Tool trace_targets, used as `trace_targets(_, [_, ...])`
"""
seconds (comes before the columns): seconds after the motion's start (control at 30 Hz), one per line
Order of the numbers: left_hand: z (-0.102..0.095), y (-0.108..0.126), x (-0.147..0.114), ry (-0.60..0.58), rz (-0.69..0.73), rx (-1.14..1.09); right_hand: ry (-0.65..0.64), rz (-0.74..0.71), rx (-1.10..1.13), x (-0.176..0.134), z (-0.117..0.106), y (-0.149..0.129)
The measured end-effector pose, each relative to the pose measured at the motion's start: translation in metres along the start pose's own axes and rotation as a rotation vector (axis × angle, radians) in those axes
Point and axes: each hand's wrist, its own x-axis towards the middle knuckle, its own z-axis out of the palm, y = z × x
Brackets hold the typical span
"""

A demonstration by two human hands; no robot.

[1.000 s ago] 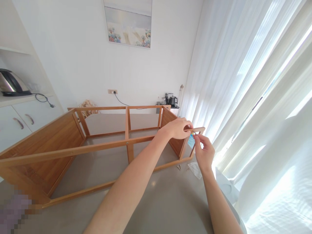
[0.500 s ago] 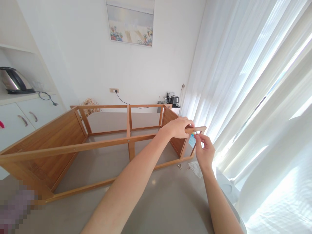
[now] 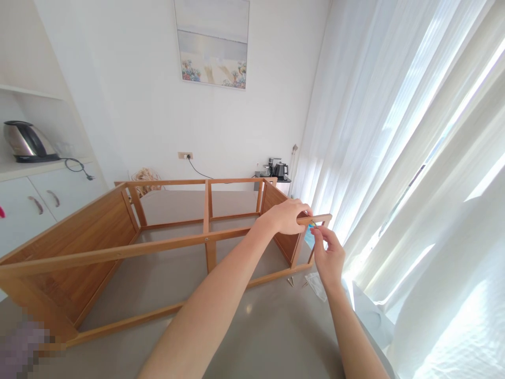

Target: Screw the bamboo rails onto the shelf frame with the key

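Observation:
A wooden shelf frame (image 3: 165, 245) lies on its side across the grey table (image 3: 272, 326). My left hand (image 3: 290, 216) is closed around its upper front rail near the right end, fingers over the top. Just to the right, my right hand (image 3: 329, 250) pinches a thin, dark, bent hex key (image 3: 314, 223) against that rail. The key's tip and the fastener it meets are too small or covered to make out. Below the rail's end, a few screws (image 3: 291, 281) lie on the table beside a clear plastic bag (image 3: 316, 286).
A blue item (image 3: 310, 235) shows behind the frame's right end. White curtains (image 3: 379, 158) hang along the right. At the back stands a black kettle (image 3: 281, 170) on a small stand. A steel kettle (image 3: 29, 142) sits on the left cabinet.
The view has tilted up slightly, so everything sits lower in the picture. My right hand has turned a little with the hex key; my left hand keeps its grip on the rail.

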Motion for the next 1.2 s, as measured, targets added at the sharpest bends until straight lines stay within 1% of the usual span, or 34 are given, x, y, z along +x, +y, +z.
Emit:
trace_targets(0.1, [0.0,0.0,0.001,-0.005,-0.008,-0.004,-0.01,-0.005,0.008,-0.001,0.0,0.001])
trace_targets(0.33, [-0.001,0.001,-0.001,0.0,-0.016,-0.005,0.012,-0.016,0.018,0.0,-0.001,0.005])
trace_targets(0.47, [-0.001,0.001,-0.002,0.003,-0.002,-0.012,0.013,-0.058,0.004,0.004,-0.006,0.001])
trace_targets(0.57, [-0.001,0.0,-0.001,-0.004,0.001,-0.018,0.008,-0.131,-0.016,0.009,-0.01,0.0])
trace_targets(0.77, [-0.001,-0.001,0.0,-0.023,-0.003,-0.001,0.028,-0.351,-0.1,0.018,-0.015,0.007])
trace_targets(0.87, [0.001,-0.002,0.001,-0.019,0.0,0.006,0.027,-0.394,-0.113,0.018,-0.016,0.008])
trace_targets(0.97, [0.003,-0.005,0.001,0.005,0.009,-0.001,0.015,-0.345,-0.101,0.017,-0.016,0.006])
trace_targets(1.1, [0.004,-0.005,0.001,0.005,0.006,-0.013,-0.056,-0.153,-0.053,0.013,-0.015,0.004])
trace_targets(1.2, [0.003,-0.003,0.001,0.004,-0.006,-0.012,-0.132,-0.018,0.103,0.008,-0.01,0.002])
